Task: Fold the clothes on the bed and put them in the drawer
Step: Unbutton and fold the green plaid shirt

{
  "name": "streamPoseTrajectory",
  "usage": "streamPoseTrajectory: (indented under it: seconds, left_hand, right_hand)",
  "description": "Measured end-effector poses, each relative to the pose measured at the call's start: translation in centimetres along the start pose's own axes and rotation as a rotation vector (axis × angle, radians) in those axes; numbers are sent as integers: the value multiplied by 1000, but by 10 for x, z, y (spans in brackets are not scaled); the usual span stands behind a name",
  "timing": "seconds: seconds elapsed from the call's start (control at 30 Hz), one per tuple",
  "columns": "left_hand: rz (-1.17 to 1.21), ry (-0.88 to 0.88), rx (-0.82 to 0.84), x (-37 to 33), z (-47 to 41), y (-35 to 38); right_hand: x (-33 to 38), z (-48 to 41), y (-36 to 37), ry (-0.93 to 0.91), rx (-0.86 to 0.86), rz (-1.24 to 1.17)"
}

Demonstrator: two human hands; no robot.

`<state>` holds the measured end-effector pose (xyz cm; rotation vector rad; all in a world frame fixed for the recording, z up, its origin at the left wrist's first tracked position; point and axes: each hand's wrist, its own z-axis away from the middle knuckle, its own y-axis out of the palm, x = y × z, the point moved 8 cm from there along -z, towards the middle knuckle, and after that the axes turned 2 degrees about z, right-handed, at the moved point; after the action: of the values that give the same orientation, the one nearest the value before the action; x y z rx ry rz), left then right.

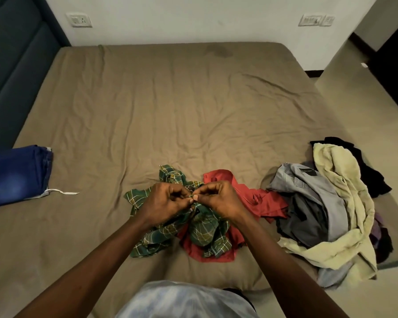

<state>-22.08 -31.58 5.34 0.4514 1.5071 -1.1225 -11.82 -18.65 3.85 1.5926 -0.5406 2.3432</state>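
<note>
Item: green plaid shirt (202, 232), crumpled, at six o'clock from the middle of the bed (170, 111), lying partly over a red garment (260, 198) that spread toward three o'clock. Left hand (164, 200): fingers curled, thumb and forefinger pinching a small bit of the shirt's edge. Right hand (218, 199): likewise curled, pinching the same edge, its fingertips touching those of the left; whether a button or a plain hem lay between them could not be told. Folded blue jeans (16, 175) sat at nine o'clock, well apart from the shirt. Unfolded heap at four o'clock: grey trousers (308, 203), a pale yellow garment (345, 203) draped over them, a black garment (359, 161) behind. Drawer: not in view. Step in hand, as judged: sorting out the shirt's front before folding. To do it well, the shirt probably wanted lifting clear of the red garment, so the two would not drag together, then shaking out and laying flat on the bare sheet toward twelve o'clock, with sleeves and collar found before any crease was made. Most of the task appeared undone.
</note>
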Motion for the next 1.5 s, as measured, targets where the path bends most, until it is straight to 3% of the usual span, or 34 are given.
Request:
streamPoseTrajectory:
  seconds: [0.2,0.4,0.5,0.63,0.8,1.0,1.1,1.2,1.3,1.43,1.5]
  left_hand:
    - [64,-57,-270,6,5,-13]
    - [17,14,-262,-4,2,-13]
    - [-24,56,-266,-9,1,-16]
    - [-55,158,-303,-20,-1,-24]
    - [154,132,-337,-13,-7,-29]
    - [275,56,-387,-5,-9,-30]
    - [514,-121,-335,2,-11,-19]
    - [397,-292,-187,21,-14,-13]
    - [251,-274,14,31,-14,-5]
    - [91,-173,-127,24,-17,-17]
    - [136,-160,-203,23,-21,-25]
  right_hand:
    - [-3,-1,8,65,-109,-258]
    - [-2,-2,16,139,-132,-417]
    - [4,-5,20,148,-53,-367]
    - [27,-11,12,15,-9,-155]
    - [40,-18,6,-122,-88,254]
    - [28,-21,21,-3,19,-176]
    - [23,-27,24,74,-22,-393]
    - [15,-37,20,182,-75,-669]
    - [11,-47,11,213,-92,-679]
    - [24,-50,14,170,-54,-537]
    - [29,-50,14,131,-1,-506]
